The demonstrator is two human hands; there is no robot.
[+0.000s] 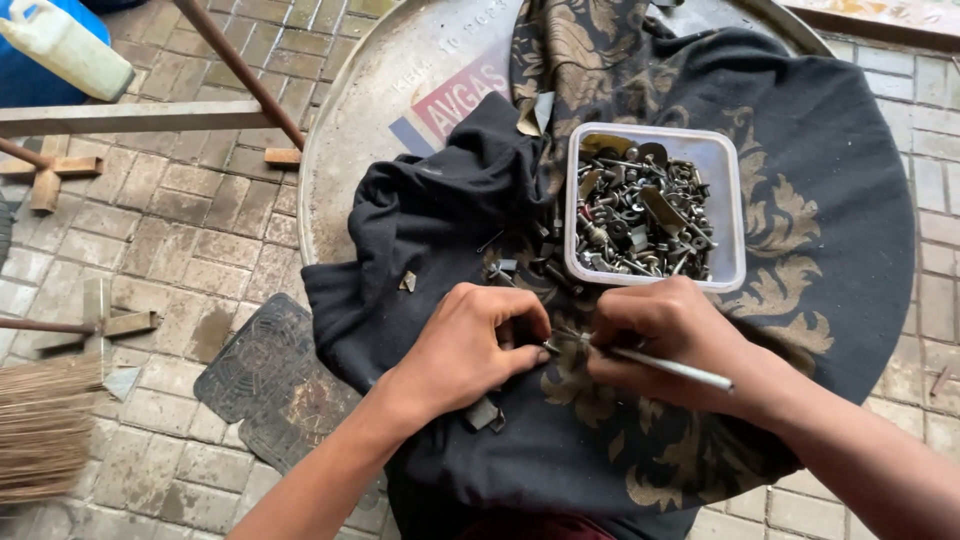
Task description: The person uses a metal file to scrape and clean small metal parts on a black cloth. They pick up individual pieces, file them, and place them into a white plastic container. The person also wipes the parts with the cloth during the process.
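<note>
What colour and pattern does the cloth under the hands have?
The cloth is black with a gold leaf-like ornament pattern, seen in the head view.

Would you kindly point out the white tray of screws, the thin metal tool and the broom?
white tray (pixel 727 160), head view, bare right wall of the tray.
thin metal tool (pixel 672 367), head view, middle of its shaft.
broom (pixel 40 425), head view, middle of its bristles.

We had one view only: our head-worn camera looked steeply down, close above the round worktop (pixel 400 70), its near edge cut off below.
</note>
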